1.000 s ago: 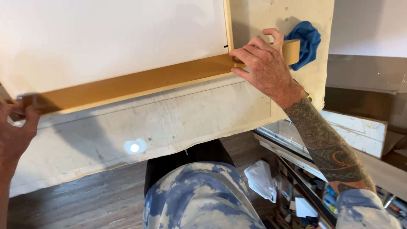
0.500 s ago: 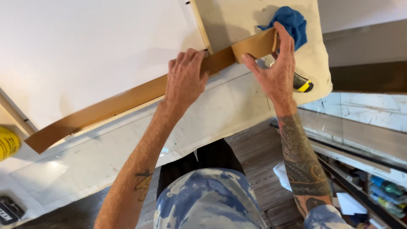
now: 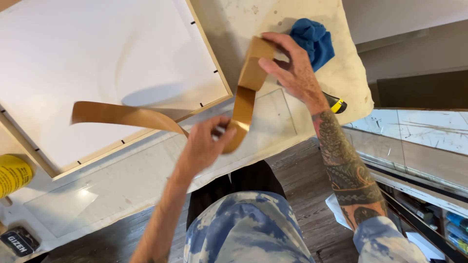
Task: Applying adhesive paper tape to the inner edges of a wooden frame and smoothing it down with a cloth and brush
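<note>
Your left hand [image 3: 204, 146] pinches the brown paper tape strip [image 3: 243, 97] at its fold, and a long tail curls away from that grip over the white backing board [image 3: 92, 63] in its wooden frame [image 3: 214, 63]. Your right hand [image 3: 292, 68] pinches the strip's upper end, raised above the worktable [image 3: 341, 83]. Just beyond that grip lies a blue cloth [image 3: 314, 39]; a yellow-tipped tool [image 3: 336, 103] lies beneath your wrist.
</note>
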